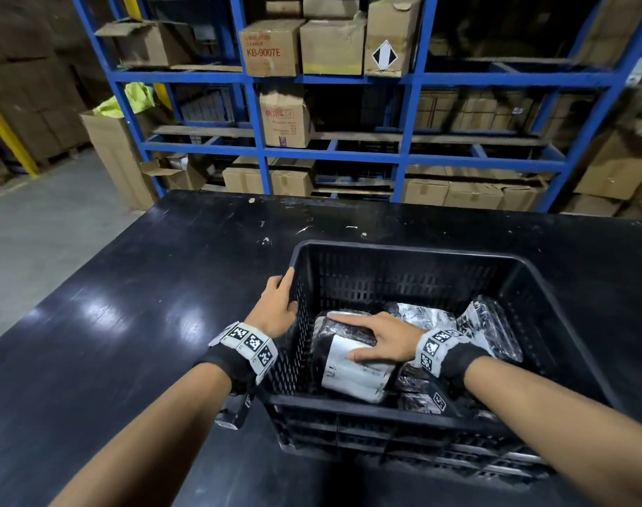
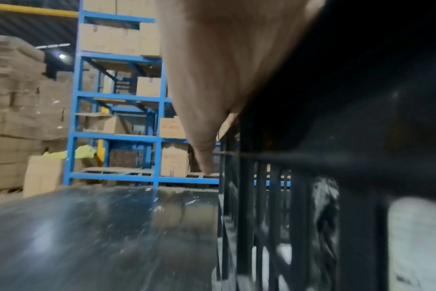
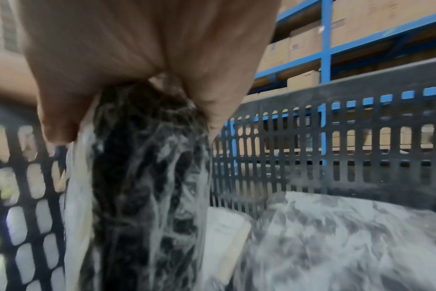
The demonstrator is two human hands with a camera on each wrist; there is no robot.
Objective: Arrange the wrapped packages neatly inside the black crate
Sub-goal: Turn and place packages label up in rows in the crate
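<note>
A black slatted crate [image 1: 403, 250] stands on a black table [image 1: 129, 323]. My right hand [image 1: 348, 336] reaches into its left half and grips a wrapped package [image 1: 348, 371] by the upper edge; the package stands on edge, white label towards me. In the right wrist view my thumb and fingers [image 3: 212, 110] pinch that package [image 3: 142, 187] close to the crate wall [image 3: 361, 88]. Several more wrapped packages [image 1: 491, 327] lie tilted in the right half, one [image 3: 336, 236] on the floor below. My left hand [image 1: 290, 290] holds the crate's left rim, thumb inside, index finger [image 2: 207, 157] along the wall [image 2: 299, 159].
Blue steel shelving [image 1: 334, 80] full of cardboard boxes stands just behind the table. A tall open carton [image 1: 118, 159] with yellow material sits on the floor at the left. Bare tabletop [image 2: 87, 236] stretches left of the crate.
</note>
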